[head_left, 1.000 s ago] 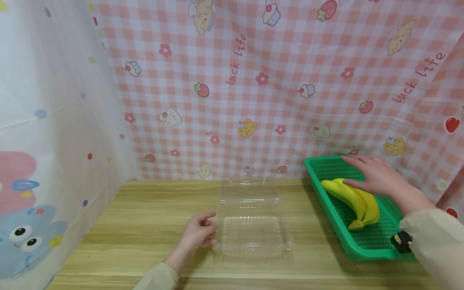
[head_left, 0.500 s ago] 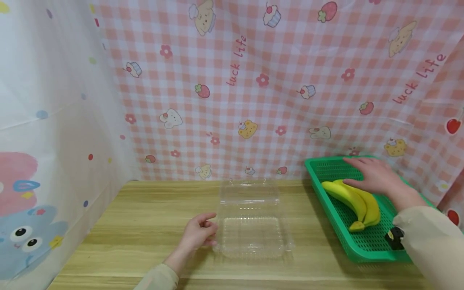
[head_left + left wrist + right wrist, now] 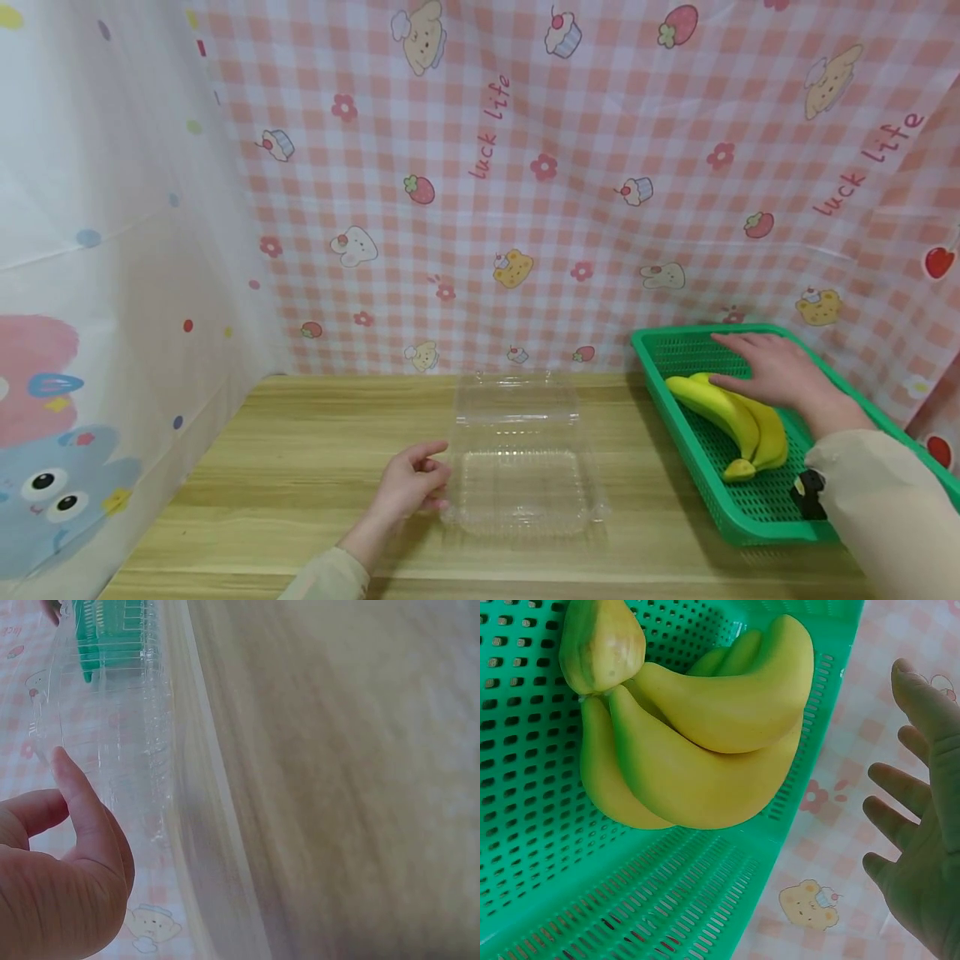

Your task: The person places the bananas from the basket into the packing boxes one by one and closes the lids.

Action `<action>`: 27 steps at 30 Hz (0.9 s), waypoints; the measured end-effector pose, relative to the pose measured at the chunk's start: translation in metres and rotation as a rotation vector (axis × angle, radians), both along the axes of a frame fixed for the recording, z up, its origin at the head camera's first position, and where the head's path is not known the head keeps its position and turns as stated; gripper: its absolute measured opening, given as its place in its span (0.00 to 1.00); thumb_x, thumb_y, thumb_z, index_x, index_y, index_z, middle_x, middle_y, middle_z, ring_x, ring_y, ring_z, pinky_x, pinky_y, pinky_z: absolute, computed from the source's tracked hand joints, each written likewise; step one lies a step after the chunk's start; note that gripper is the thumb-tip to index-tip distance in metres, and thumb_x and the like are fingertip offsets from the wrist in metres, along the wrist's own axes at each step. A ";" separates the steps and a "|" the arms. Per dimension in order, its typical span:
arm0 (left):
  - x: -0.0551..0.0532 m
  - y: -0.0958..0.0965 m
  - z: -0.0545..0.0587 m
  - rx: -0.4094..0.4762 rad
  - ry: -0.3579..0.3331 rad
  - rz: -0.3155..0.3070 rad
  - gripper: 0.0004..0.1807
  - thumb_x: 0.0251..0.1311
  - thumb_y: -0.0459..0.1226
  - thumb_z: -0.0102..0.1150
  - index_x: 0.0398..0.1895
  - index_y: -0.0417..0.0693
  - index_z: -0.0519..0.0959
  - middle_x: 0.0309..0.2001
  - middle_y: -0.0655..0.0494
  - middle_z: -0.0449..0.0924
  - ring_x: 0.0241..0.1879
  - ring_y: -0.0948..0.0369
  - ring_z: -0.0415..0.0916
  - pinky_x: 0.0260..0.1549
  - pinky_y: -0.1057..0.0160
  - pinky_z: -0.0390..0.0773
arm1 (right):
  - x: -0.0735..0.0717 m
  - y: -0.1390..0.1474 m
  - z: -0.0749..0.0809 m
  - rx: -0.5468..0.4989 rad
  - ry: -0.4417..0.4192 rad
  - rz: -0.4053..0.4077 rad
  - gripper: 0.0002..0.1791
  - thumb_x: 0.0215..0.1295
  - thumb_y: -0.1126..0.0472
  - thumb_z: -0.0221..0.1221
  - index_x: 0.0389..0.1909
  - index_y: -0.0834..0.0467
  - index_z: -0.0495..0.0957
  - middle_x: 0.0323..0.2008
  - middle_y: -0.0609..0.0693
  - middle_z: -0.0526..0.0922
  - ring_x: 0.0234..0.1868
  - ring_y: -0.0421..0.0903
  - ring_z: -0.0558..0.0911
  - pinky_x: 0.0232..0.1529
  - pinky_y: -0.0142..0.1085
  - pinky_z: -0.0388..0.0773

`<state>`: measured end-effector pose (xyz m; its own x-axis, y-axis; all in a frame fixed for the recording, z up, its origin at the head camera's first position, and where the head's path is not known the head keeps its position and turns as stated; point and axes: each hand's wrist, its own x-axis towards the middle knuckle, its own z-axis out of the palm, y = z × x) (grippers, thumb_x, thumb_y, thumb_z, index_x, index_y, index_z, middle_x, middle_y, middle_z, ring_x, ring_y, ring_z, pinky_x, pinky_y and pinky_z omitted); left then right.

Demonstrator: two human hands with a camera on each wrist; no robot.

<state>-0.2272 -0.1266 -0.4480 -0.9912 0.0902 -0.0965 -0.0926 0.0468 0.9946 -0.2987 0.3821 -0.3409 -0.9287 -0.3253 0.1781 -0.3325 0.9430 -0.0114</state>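
My left hand [image 3: 411,481] is beside the left edge of a clear plastic clamshell box [image 3: 522,492], its lid tipped back. In the left wrist view the index fingertip of that left hand [image 3: 82,877] comes right at the box's wall [image 3: 112,742]. My right hand [image 3: 783,377] hovers over the green basket [image 3: 701,475], fingers spread and nothing in its grasp. Below it in the basket lies a bunch of yellow bananas [image 3: 738,421]. Seen from the right wrist, the bunch [image 3: 705,780] has its stem at the upper left, and the right hand [image 3: 937,825] is apart from it.
A wooden table [image 3: 300,467] carries the box and the basket. Behind it hangs a pink checked curtain [image 3: 450,208], and a white printed curtain [image 3: 97,250] closes the left side. A black device [image 3: 810,496] sits at the right wrist.
My right forearm has shifted slightly left over the basket, the fingers still spread. The left hand, clamshell box and bananas keep their places.
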 end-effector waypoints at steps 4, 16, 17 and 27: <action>0.000 0.000 0.000 -0.006 0.000 0.001 0.27 0.62 0.23 0.58 0.65 0.27 0.67 0.36 0.49 0.71 0.27 0.60 0.74 0.22 0.65 0.85 | -0.002 0.001 -0.004 -0.004 -0.014 -0.014 0.42 0.67 0.39 0.59 0.69 0.67 0.64 0.62 0.74 0.68 0.60 0.75 0.65 0.61 0.71 0.58; 0.001 0.000 0.001 -0.016 0.005 -0.001 0.27 0.62 0.23 0.58 0.65 0.27 0.67 0.36 0.49 0.72 0.28 0.60 0.74 0.22 0.65 0.85 | -0.004 -0.001 -0.014 -0.035 -0.031 -0.011 0.41 0.68 0.39 0.58 0.69 0.66 0.65 0.63 0.73 0.68 0.61 0.75 0.65 0.60 0.72 0.59; 0.001 0.000 0.001 -0.017 0.006 0.000 0.27 0.62 0.23 0.58 0.65 0.27 0.67 0.36 0.49 0.72 0.28 0.60 0.74 0.22 0.65 0.85 | -0.004 -0.001 -0.015 -0.036 -0.029 -0.010 0.41 0.68 0.39 0.58 0.69 0.66 0.65 0.63 0.73 0.68 0.61 0.75 0.65 0.60 0.72 0.59; 0.000 0.000 -0.001 -0.019 0.005 0.007 0.27 0.62 0.23 0.59 0.65 0.27 0.67 0.36 0.49 0.72 0.28 0.60 0.74 0.22 0.64 0.85 | -0.003 -0.006 -0.024 -0.066 -0.046 -0.013 0.44 0.66 0.38 0.59 0.70 0.66 0.64 0.63 0.75 0.67 0.60 0.76 0.65 0.58 0.73 0.62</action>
<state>-0.2275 -0.1267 -0.4493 -0.9923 0.0817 -0.0932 -0.0880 0.0655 0.9940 -0.3020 0.3765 -0.3653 -0.9406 -0.3018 0.1556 -0.3176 0.9440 -0.0892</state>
